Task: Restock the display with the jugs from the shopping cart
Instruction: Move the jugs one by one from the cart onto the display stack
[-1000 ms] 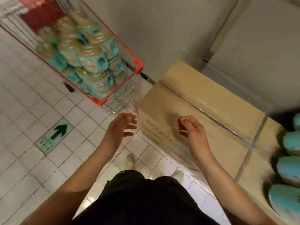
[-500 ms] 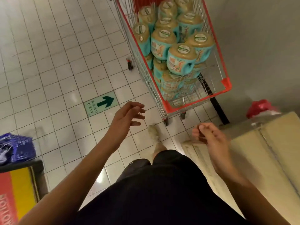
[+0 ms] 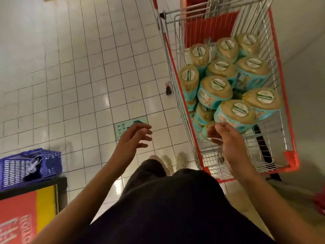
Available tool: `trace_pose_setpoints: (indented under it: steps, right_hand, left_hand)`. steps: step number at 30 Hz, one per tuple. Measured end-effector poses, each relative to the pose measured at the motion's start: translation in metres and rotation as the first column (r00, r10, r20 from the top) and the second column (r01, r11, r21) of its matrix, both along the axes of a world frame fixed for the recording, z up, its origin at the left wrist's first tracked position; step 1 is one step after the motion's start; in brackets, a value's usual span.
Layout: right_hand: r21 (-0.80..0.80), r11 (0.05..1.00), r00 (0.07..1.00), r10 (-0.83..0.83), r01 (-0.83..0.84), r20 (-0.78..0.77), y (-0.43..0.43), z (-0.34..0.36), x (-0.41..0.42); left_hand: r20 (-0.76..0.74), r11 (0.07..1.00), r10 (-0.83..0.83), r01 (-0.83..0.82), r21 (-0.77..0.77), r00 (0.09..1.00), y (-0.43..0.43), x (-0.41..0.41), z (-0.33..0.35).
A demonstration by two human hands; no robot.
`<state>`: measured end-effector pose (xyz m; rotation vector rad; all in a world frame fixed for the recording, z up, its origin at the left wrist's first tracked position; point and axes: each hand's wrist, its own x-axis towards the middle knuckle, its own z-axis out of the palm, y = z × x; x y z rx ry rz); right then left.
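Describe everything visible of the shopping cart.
The shopping cart is a silver wire basket with a red plastic rim, corner guards and a red flap at its far end. It stands upright on white floor tiles beside a grey wall, loaded with teal jugs. The right hand hovers over its near end, holding nothing.

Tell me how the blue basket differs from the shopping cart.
The shopping cart is silver wire with red trim; the basket is blue plastic. The cart is stacked with teal jugs; the basket shows none. The cart is far larger. Both have open lattice walls.
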<state>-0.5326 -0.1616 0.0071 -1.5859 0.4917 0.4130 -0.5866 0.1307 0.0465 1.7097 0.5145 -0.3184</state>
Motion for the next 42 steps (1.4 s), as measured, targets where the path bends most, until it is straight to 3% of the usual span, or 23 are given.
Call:
trace_pose_setpoints:
  steps: [7, 16, 23, 32, 37, 42]
  right_hand:
    - [-0.079, 0.997, 0.997, 0.022, -0.016, 0.074, 0.049, 0.001, 0.124]
    - [-0.07, 0.963, 0.965, -0.258, 0.261, 0.042, 0.121, -0.002, 0.213]
    - [-0.12, 0.892, 0.898, -0.439, 0.437, 0.007, 0.129, 0.006, 0.244]
    - [-0.098, 0.758, 0.755, -0.652, 0.645, -0.072, 0.093, -0.015, 0.295]
    - [-0.089, 0.787, 0.776, -0.617, 0.611, -0.13, 0.07, -0.049, 0.348]
    - [-0.311, 0.838, 0.873, -0.485, 0.448, -0.048, 0.047, -0.093, 0.417]
  left_hand:
    - [-0.034, 0.994, -0.091, 0.093, 0.056, 0.995, 0.051, 0.118, -0.01]
    - [-0.001, 0.938, -0.348, 0.348, 0.004, 0.938, 0.107, 0.317, -0.01]
    - [0.076, 0.793, -0.604, 0.608, -0.049, 0.794, 0.075, 0.442, -0.006]
    - [-0.012, 0.696, -0.717, 0.714, -0.072, 0.697, -0.002, 0.54, -0.033]
    - [-0.119, 0.681, -0.732, 0.728, -0.077, 0.671, -0.044, 0.581, -0.072]
    - [-0.235, 0.646, -0.756, 0.755, -0.113, 0.611, -0.083, 0.62, -0.121]
